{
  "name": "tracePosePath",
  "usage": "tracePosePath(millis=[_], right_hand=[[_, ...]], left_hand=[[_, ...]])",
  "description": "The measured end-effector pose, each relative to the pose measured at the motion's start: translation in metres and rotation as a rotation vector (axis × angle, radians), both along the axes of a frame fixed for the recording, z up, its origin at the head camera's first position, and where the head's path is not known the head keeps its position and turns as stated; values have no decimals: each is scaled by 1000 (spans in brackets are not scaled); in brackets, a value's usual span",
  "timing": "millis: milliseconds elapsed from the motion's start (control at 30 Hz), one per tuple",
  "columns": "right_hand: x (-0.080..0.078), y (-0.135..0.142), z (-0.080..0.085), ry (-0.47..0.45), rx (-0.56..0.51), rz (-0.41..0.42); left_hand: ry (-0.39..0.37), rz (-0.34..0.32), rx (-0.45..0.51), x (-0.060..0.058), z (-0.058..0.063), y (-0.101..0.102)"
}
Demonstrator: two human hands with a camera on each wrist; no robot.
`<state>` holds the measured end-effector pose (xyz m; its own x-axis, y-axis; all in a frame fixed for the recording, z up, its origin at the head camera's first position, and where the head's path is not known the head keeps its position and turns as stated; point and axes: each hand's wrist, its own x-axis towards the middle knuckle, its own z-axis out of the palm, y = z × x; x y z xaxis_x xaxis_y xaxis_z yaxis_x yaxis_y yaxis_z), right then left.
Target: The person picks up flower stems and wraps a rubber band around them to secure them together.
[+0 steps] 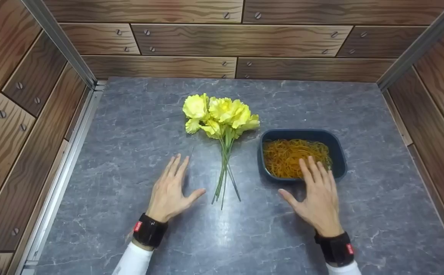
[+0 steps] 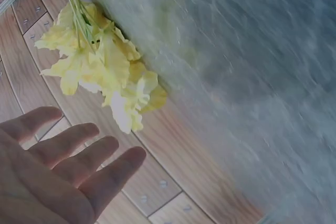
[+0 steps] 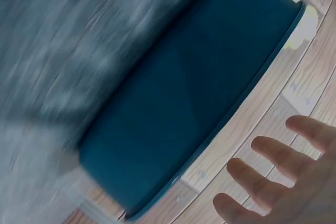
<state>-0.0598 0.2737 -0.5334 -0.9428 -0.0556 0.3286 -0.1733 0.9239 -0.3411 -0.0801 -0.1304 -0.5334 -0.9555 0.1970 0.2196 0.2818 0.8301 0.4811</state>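
A bunch of yellow artificial flowers (image 1: 226,112) lies in the middle of the table, its thin green stems (image 1: 224,168) pointing toward me and crossing at the lower ends. My left hand (image 1: 170,193) is to the left of the stems with fingers spread, holding nothing. In the left wrist view the same flowers (image 2: 105,61) appear beyond the fingertips. On the right is a dark blue tub (image 1: 340,152) filled with orange-yellow rubber bands (image 1: 290,156). My right hand (image 1: 317,198) overlaps the tub's near edge in the head view, fingers extended and empty. The tub's side wall (image 3: 189,93) fills the right wrist view.
The grey marbled table (image 1: 130,114) is bounded by wood-patterned panels at the back (image 1: 241,40), left (image 1: 23,91) and right. Metal rails (image 1: 59,183) run along the left edge and up the back corners. Both wrists wear black bands.
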Motion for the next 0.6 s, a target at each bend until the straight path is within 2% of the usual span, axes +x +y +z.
tracePosePath(millis=[300,500,600], right_hand=[[-1,-49,-5,110,-19,143],[-4,-80,-14,198,-127,283],[-6,-93,-19,225,-178,323]], left_hand=[[-21,-1,106,-24,-2,20],[-46,-55,156,-32,0,35],[-93,-81,191,-37,0,42]])
